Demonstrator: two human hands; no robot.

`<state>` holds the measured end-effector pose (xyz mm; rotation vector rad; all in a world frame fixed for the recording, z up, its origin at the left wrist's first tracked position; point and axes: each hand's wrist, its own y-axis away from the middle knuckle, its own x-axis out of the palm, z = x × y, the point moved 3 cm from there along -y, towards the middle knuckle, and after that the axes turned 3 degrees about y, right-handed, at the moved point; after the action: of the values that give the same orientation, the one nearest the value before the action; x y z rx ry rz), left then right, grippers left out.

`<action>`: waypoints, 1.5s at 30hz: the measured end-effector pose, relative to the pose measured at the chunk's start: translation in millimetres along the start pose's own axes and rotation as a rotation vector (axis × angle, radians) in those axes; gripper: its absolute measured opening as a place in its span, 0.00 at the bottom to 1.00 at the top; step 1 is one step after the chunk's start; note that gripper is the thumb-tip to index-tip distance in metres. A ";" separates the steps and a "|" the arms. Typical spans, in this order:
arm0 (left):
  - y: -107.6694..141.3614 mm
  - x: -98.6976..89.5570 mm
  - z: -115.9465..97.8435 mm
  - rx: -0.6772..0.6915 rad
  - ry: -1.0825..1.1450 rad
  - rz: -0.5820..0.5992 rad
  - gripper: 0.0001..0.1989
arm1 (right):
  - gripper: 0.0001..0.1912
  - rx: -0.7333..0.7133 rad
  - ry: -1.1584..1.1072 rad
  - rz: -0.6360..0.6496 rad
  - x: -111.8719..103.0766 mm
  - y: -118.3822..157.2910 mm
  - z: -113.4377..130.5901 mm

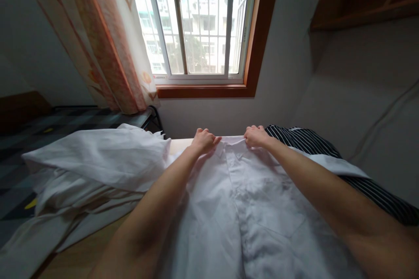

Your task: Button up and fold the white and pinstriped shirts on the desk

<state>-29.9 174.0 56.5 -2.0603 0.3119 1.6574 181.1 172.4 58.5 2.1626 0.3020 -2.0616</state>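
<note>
A white button-front shirt (262,209) lies spread out before me, its collar at the far end and its front running towards me. My left hand (205,140) is closed on the shirt's left shoulder, beside the collar. On the other side of the collar, my right hand (257,136) pinches the cloth in the same way. Both arms reach forward over the shirt. Its near end runs out of the picture, and parts of its sides are hidden under my forearms.
Crumpled white cloth (108,157) is heaped at the left on a wooden surface (78,248). Black-and-white striped fabric (307,139) lies at the right. Behind are a bed with checked bedding (78,117), a curtain (108,39) and a window; a shelf (363,17) hangs upper right.
</note>
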 end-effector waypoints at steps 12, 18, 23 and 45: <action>25.0 13.9 -22.1 -0.109 -0.156 -0.275 0.19 | 0.29 0.225 -0.192 -0.264 25.7 18.4 31.2; 55.2 43.4 -37.3 -0.133 -0.099 -0.015 0.39 | 0.39 0.113 -0.177 -0.111 61.7 53.4 58.0; 55.1 53.0 -33.5 -0.213 -0.031 0.147 0.48 | 0.37 0.134 -0.189 0.055 66.3 48.5 55.5; 126.7 28.0 -73.9 -0.160 0.008 0.021 0.21 | 0.23 0.119 -0.290 -0.166 27.4 144.5 96.3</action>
<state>-18.0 31.6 13.4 -2.1868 0.2104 1.7365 123.3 10.7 20.7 1.9182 0.3417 -2.5065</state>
